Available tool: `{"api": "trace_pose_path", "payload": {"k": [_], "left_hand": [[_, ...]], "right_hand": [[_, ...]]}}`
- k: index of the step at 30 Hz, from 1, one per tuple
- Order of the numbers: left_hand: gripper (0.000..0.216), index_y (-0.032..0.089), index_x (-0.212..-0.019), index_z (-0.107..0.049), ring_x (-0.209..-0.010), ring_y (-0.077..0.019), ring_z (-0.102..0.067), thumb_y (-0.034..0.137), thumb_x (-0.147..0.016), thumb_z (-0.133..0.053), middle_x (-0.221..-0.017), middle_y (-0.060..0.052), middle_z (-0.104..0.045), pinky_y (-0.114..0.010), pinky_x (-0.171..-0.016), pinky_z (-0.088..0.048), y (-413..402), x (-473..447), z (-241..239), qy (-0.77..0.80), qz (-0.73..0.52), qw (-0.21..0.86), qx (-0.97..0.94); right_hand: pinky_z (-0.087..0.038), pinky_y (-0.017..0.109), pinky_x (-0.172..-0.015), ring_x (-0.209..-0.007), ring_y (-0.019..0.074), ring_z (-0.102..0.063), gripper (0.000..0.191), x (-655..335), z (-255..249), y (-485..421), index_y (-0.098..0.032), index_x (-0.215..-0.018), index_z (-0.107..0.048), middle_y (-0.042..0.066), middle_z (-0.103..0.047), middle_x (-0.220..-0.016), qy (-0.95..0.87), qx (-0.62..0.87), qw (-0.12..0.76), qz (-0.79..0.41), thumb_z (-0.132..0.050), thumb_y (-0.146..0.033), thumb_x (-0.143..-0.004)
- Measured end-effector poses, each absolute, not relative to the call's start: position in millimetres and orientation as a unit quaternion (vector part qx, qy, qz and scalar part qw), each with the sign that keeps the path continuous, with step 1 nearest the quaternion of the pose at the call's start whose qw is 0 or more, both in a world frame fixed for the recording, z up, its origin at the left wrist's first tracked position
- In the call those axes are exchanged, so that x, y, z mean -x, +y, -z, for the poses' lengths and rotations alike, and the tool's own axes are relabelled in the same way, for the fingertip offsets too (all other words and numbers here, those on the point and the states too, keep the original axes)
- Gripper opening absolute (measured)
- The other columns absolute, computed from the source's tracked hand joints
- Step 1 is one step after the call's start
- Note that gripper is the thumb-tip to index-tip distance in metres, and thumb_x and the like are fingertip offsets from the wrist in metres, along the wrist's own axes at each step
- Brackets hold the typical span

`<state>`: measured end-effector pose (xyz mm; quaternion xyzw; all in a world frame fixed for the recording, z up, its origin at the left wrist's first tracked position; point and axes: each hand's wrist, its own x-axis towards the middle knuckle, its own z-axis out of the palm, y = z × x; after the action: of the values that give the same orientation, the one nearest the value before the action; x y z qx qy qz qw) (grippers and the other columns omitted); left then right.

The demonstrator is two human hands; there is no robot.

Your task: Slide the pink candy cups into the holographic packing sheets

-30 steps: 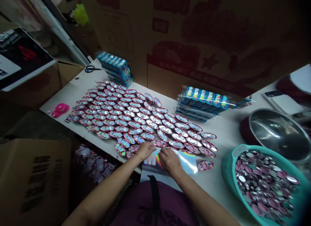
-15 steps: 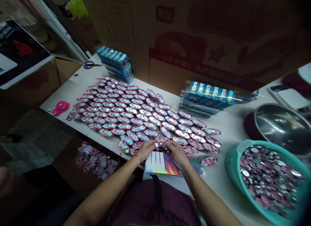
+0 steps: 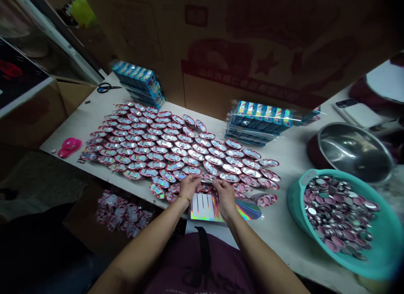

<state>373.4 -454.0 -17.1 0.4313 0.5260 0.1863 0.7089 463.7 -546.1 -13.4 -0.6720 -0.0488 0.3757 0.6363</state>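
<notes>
My left hand [image 3: 189, 187] and my right hand [image 3: 226, 194] are close together at the near edge of the rows of containers, fingertips pinched. Between them is a small shiny sticker [image 3: 207, 180], held at its two ends over one of the containers. Its exact shape is partly hidden by the fingers. Just below the hands lies a rainbow-sheen sticker sheet [image 3: 202, 206] with bare white strips on its left part. Many oval, red-edged containers with shiny tops [image 3: 172, 144] stand packed side by side on the white table [image 3: 268, 226].
At the right stands a teal basin [image 3: 296, 207] full of small round metal and pink pieces, beside a metal bowl [image 3: 353, 151]. Blue boxed packs [image 3: 135, 79] and wrapped packs [image 3: 259, 121] line the back. Scissors [image 3: 107, 88] and a pink dispenser [image 3: 70, 146] lie left.
The camera view has shifted slightly, so the table items sit a little further left. Both hands stay pinched on the sticker, now slightly flatter over the container.
</notes>
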Motion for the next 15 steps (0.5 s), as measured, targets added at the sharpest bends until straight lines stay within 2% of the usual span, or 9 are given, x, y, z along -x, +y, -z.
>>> {"api": "trace_pose_path", "payload": {"k": [3, 9, 15], "left_hand": [[0.013, 0.015, -0.074, -0.059, -0.046, -0.0089, -0.050, 0.026, -0.067, -0.058, -0.052, 0.004, -0.055, -0.022, -0.049, -0.041, -451.5, -375.9, 23.1, 0.537, -0.182, 0.649, -0.507], [0.007, 0.016, -0.066, -0.063, -0.079, -0.0151, -0.054, 0.020, -0.069, -0.057, -0.075, -0.003, -0.061, -0.027, -0.075, -0.041, -443.8, -380.4, 29.4, 0.518, -0.188, 0.399, -0.733], [0.014, 0.016, -0.084, -0.062, -0.068, -0.0131, -0.054, 0.024, -0.074, -0.055, -0.071, -0.002, -0.061, -0.025, -0.068, -0.040, -443.5, -383.9, 30.2, 0.521, -0.102, 0.390, -0.752]], "right_hand": [[-0.040, 0.026, -0.062, -0.063, 0.0145, -0.052, 0.028, -460.6, 23.5, -543.3, -0.015, -0.073, -0.064, 0.002, -0.062, -0.068, -0.063, 0.727, 0.611, -0.306, -0.061, -0.042, -0.066], [-0.038, 0.027, -0.064, -0.065, 0.0163, -0.051, 0.028, -463.3, 37.1, -537.0, -0.016, -0.073, -0.065, 0.004, -0.061, -0.069, -0.147, 0.824, 0.517, -0.180, -0.052, -0.041, -0.072], [-0.035, 0.029, -0.069, -0.069, 0.0182, -0.050, 0.024, -472.6, 40.7, -537.3, -0.018, -0.067, -0.065, 0.006, -0.060, -0.068, -0.232, 0.878, 0.403, -0.110, -0.049, -0.035, -0.075]]}}
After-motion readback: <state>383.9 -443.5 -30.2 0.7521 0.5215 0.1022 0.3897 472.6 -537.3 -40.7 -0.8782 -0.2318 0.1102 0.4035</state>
